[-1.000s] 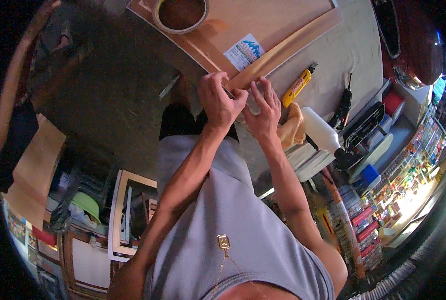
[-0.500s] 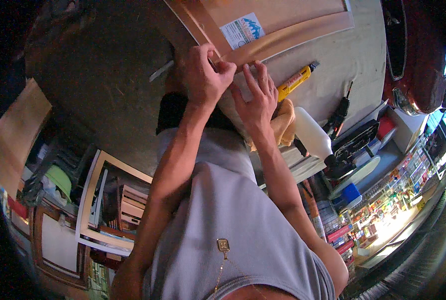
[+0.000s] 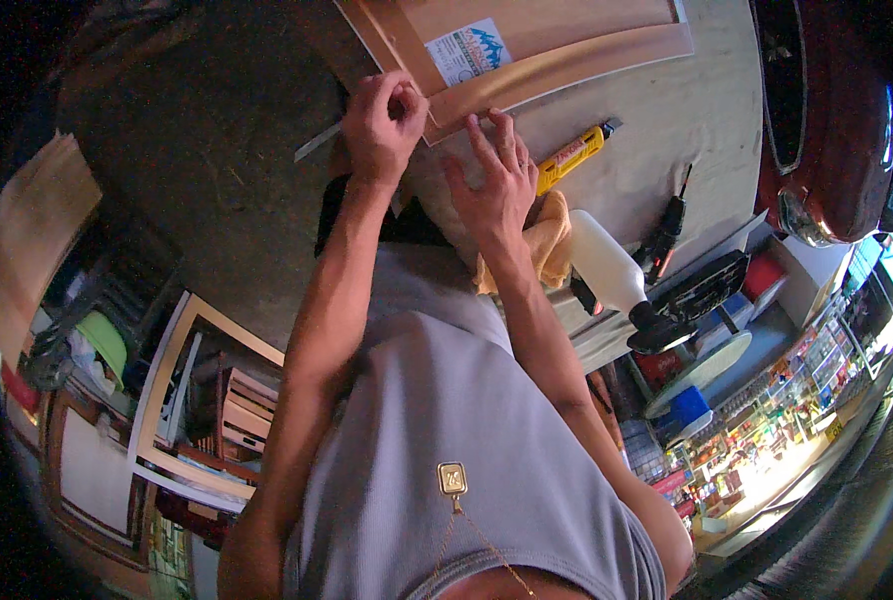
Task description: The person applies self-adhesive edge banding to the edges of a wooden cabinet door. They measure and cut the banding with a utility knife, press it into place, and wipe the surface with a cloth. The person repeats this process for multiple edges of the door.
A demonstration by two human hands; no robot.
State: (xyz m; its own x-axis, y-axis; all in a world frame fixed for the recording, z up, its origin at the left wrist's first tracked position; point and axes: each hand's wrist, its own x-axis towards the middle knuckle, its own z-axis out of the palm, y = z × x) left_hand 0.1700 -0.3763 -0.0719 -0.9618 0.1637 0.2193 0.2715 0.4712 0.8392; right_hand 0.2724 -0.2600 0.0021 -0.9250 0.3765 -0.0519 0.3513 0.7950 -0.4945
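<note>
Tabletop — left hand curled

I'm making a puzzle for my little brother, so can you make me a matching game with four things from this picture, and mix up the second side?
Things:
1. Utility knife
2. Bottle
3. Cloth
4. Paper label

Colours, states and places:
A. Orange and crumpled
B. On the brown framed panel
C. Mostly yellow
D. White with a black top

Right pairs: 1-C, 2-D, 3-A, 4-B
</note>
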